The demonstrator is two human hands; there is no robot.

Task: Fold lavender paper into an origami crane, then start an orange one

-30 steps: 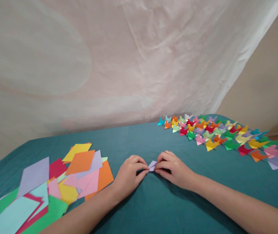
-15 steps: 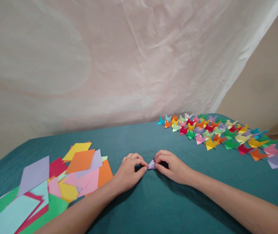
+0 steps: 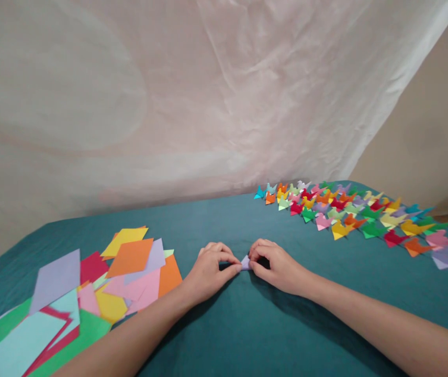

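One lilac paper [image 3: 245,263] between two hands [image 3: 212,269] [image 3: 277,267]

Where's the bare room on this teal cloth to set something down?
Teal cloth lies bare beyond the left hand and right hand, between the paper sheets and folded paper birds, toward the pale backdrop; another patch lies nearer, between the forearms. It's crowded left, where sheets overlap; right, among the birds; and center, where both hands hold lilac paper.

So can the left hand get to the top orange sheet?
Probably yes: the top orange sheet lies uncovered and nothing stands between, but the left hand would first need to let go of the folded purple paper.
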